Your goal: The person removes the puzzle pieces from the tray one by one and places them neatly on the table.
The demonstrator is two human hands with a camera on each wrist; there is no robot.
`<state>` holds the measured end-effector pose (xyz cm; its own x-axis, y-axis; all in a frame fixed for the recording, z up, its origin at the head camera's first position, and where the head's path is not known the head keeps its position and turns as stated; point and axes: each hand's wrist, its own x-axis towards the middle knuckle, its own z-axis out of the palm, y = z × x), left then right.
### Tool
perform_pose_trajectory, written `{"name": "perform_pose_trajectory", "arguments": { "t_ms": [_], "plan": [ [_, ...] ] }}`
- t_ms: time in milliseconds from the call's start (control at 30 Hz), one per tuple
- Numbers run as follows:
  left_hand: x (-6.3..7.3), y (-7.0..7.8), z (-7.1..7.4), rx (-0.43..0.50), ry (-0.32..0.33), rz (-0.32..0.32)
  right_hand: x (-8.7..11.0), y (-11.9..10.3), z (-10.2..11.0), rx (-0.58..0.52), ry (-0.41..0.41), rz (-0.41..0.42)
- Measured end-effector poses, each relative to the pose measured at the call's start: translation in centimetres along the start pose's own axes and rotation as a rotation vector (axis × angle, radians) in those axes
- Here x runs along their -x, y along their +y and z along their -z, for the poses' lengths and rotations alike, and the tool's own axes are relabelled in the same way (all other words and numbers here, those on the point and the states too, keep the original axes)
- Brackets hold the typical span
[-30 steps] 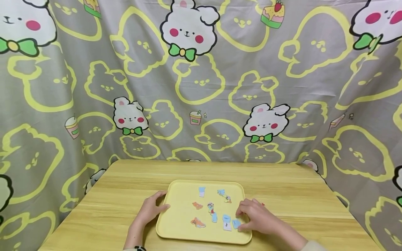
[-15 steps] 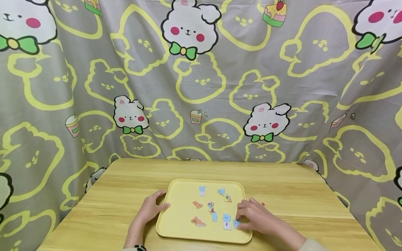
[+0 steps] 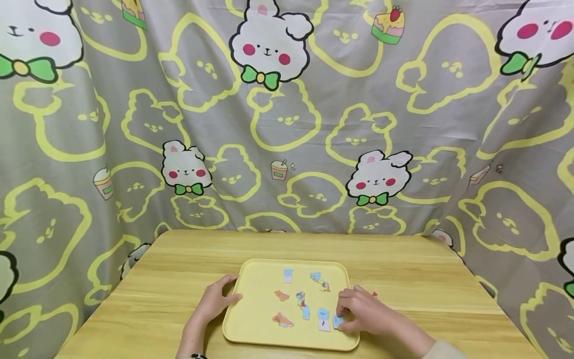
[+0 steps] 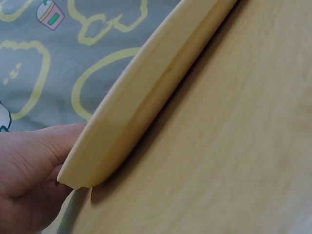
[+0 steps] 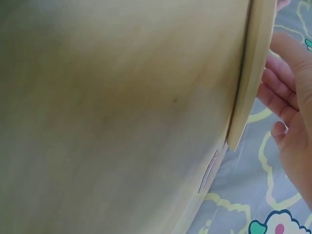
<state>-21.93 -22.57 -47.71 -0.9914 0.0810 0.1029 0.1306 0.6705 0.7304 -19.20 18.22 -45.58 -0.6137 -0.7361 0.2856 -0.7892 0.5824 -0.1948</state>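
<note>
A yellow tray (image 3: 260, 334) lies on the table with several small flat puzzle pieces on it. My left hand (image 3: 216, 298) grips the tray's left edge, thumb over the rim; the left wrist view shows this hand (image 4: 34, 170) at the tray's end. Near the tray's right edge, my right hand (image 3: 365, 309) pinches a small blue puzzle piece (image 3: 337, 322) between thumb and fingers, partly covering it. Just left of it lies a blue-and-lilac pair (image 3: 324, 319). In the right wrist view, my right hand (image 5: 295, 97) is over the tray rim and hides the piece.
Other pieces on the tray include two orange ones (image 3: 282, 319), a blue-and-white one (image 3: 288, 275), and multicoloured ones (image 3: 301, 299) in the middle. A small red item (image 3: 374, 294) lies on the wooden table (image 3: 430, 279) beyond my right hand. A patterned curtain (image 3: 287, 199) hangs behind.
The blue piece at my right fingers has turned a little and now stands straighter beside the blue-and-lilac pair. My left hand stays on the tray edge.
</note>
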Motion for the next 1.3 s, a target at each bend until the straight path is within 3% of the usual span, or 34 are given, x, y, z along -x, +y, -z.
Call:
{"name": "perform_pose_trajectory", "arguments": {
  "t_ms": [133, 333, 567, 667, 1300],
  "plan": [
    [0.3, -0.1, 0.0, -0.002, 0.005, 0.001, -0.3, 0.1, -0.1, -0.072, 0.075, 0.02],
    [0.4, 0.0, -0.1, 0.0, 0.004, 0.004, -0.5, 0.6, -0.2, -0.219, 0.153, -0.053],
    [0.3, 0.0, -0.3, 0.002, 0.004, 0.011, -0.6, 1.1, -0.2, -0.477, 0.241, -0.059],
    [0.3, -0.1, -0.3, -0.002, 0.004, 0.01, -0.5, 1.1, -0.1, -0.529, 0.269, -0.092],
    [-0.1, -0.1, -0.3, 0.002, 0.003, 0.009, 0.7, 2.9, 0.3, -0.443, 0.316, -0.262]
  ]
}}
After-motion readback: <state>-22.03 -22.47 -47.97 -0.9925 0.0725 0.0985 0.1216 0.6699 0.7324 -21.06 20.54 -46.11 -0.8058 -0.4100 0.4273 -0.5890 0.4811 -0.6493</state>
